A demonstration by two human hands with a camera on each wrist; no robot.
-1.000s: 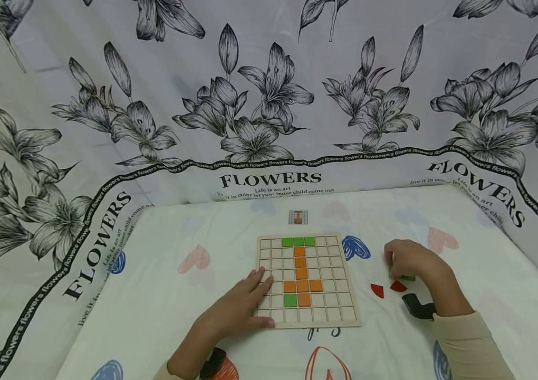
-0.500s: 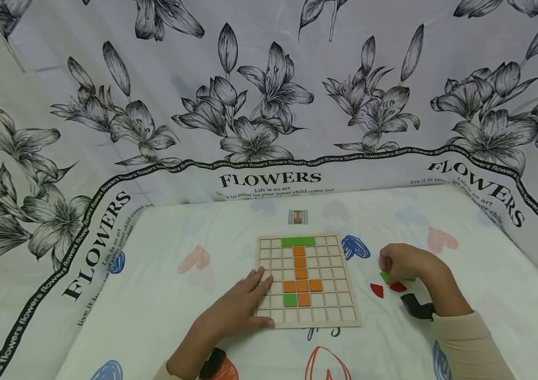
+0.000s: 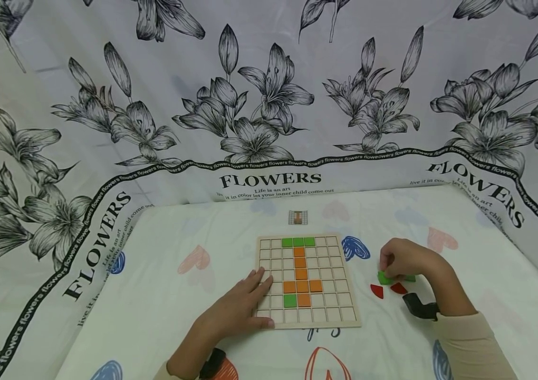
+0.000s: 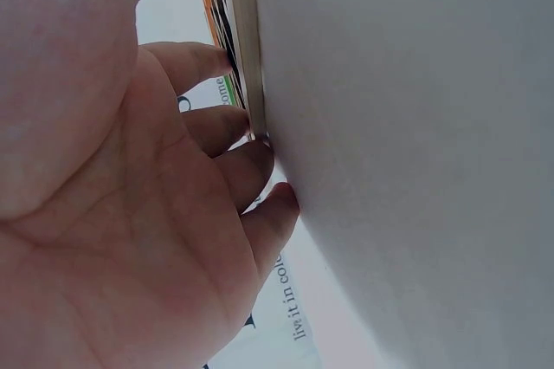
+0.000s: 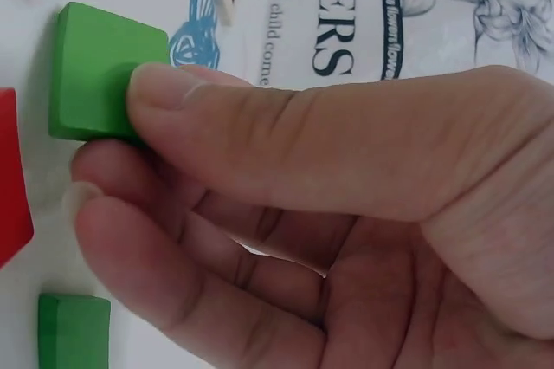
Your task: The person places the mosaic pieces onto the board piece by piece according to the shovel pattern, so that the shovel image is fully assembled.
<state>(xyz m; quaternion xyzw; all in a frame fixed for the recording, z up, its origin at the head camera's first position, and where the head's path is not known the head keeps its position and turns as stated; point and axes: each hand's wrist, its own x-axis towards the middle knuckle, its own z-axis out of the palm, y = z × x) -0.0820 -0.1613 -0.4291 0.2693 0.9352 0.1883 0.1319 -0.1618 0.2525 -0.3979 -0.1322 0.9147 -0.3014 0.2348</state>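
Note:
My right hand pinches a green square tile between thumb and fingers, right of the board. Close beneath it lie two red tiles with a curved edge, and another green tile sits partly under the hand. My left hand rests with fairly straight fingers on the left edge of a wooden grid board; in the left wrist view its fingertips meet the board's side. On the board, three green tiles form a top row, orange tiles run down the middle, and one green tile sits lower left.
A small picture card showing a grid pattern lies behind the board. The cloth under everything is white with printed hearts. A flower-printed curtain rises at the back and sides.
My right hand has drawn a green tile slightly to the left, out from beside the other pieces, and more of it shows now. The left hand and the board have stayed put.

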